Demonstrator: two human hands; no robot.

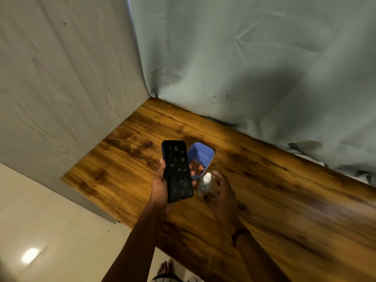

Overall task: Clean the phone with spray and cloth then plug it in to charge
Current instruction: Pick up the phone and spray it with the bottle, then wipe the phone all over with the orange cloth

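Apparently mid-clean: held black slab phone screen-up in left hand, fingers wrapped round its edges, above brown wood-grain tabletop. Saw droplet specks across the glass, so judged spray step done. Had right hand spread wide, loosely curved beside small clear spray bottle with white cap standing on the tabletop; blurred, contact unclear. Judged next move: pull rust-brown cloth from blue plastic tub just behind the bottle, wipe. Spotted no charger.

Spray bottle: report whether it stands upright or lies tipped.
Upright. The spray bottle stands on the wooden table, its white cap pointing up, beside the blurred right hand.
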